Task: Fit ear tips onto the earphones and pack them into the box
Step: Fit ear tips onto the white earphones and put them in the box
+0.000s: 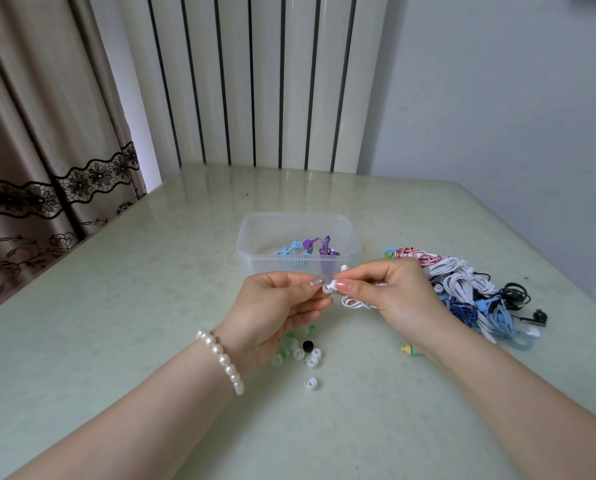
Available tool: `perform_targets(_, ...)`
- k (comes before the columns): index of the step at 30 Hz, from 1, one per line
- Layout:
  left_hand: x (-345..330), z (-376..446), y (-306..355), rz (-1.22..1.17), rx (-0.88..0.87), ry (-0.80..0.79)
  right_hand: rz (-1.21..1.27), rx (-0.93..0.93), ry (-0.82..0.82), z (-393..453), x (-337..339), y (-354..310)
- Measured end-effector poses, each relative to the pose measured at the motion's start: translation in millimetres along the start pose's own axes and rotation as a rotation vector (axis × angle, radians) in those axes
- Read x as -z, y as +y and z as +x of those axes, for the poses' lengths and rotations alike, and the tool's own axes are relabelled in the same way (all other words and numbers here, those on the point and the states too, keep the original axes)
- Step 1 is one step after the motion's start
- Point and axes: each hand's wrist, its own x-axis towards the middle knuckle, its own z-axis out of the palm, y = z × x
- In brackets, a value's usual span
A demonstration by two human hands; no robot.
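Box (255,244): we see two sets packed | left hand (275,306) pinches ear tip (327,288), right hand (390,289) grips white earphone (357,303) | pile (469,289) left

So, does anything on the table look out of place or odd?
One thing: a small yellow-and-green piece lies alone near the right forearm, apart from the loose ear tips and from the tangled earphone pile. What it is I cannot tell. Nothing looks spilled or damaged; the clear box stands upright.
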Motion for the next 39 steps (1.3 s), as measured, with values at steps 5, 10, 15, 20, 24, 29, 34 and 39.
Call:
perform_targets(5,-0.3,-0.8,0.2,0.048,-0.044,0.025,-0.028,-0.005,-0.027,0.2,1.3,1.7)
perform_targets(10,-1.9,-3.4,0.6,0.177,-0.12,0.031,-0.049,-0.011,-0.03,1.8,1.4,4.8)
perform_targets(15,-2.0,-3.9,-0.4,0.24,-0.157,0.031,-0.108,0.006,-0.007,1.9,0.1,6.3)
perform_targets(20,-2.1,-5.0,-0.3,0.215,-0.143,0.02,-0.176,0.048,0.042,0.9,-2.3,8.7)
perform_targets(24,-2.4,-4.7,1.2,0.089,-0.073,0.0,-0.22,0.12,0.1,-1.0,-6.0,11.1)
perform_targets(29,-2.4,-4.0,4.2,-0.158,0.084,-0.019,-0.273,0.323,0.155,-2.5,-10.3,15.2)
perform_targets(34,-3.5,-4.5,3.7,-0.137,0.053,-0.043,-0.052,0.207,0.113,-1.5,-7.4,10.1)
perform_targets(39,-7.9,-7.7,1.7,0.088,-0.125,0.041,-0.054,0.085,0.092,-0.1,-5.1,5.7)
